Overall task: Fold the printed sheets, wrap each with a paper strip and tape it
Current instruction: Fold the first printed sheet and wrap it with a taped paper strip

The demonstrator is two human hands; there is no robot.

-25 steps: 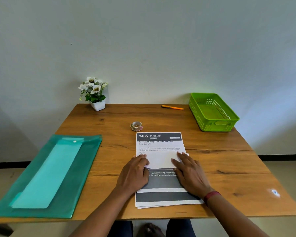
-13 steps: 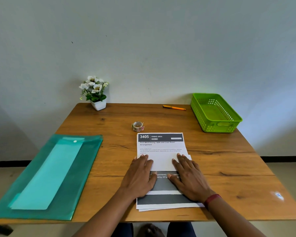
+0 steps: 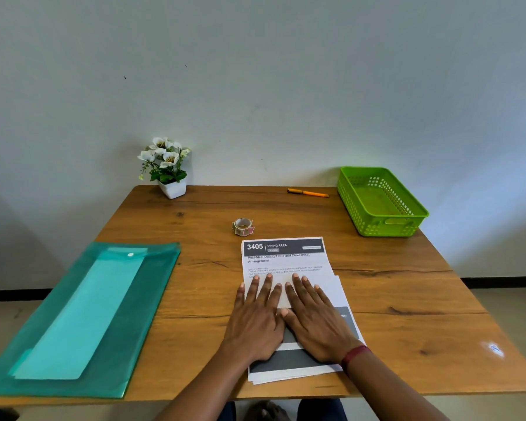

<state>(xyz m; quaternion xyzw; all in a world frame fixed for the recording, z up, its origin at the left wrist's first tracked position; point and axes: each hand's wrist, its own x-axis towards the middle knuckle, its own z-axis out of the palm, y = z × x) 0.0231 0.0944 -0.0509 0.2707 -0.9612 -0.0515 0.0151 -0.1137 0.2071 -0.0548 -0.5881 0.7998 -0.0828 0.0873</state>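
Observation:
A stack of printed sheets [image 3: 286, 262] with a dark "3405 DINING AREA" header lies on the wooden table [image 3: 407, 299] in front of me. The top sheet's near part is folded up over its middle, white back showing [image 3: 336, 291]. My left hand [image 3: 257, 317] and my right hand [image 3: 316, 317] lie flat side by side on that folded flap, fingers spread, pressing it down. A small roll of tape [image 3: 243, 226] stands just beyond the sheets. A teal plastic folder [image 3: 152, 287] at the left holds a long light-teal paper strip [image 3: 82, 317].
A green plastic basket [image 3: 380, 202] stands at the back right, an orange pen [image 3: 308, 193] lies near the far edge, and a white pot of flowers [image 3: 167, 168] sits at the back left. The wall stands right behind the table.
Both hands have slid together and further up the folded flap, from its outer edges toward the middle, flattening it. The flap lies lower and farther up the sheet.

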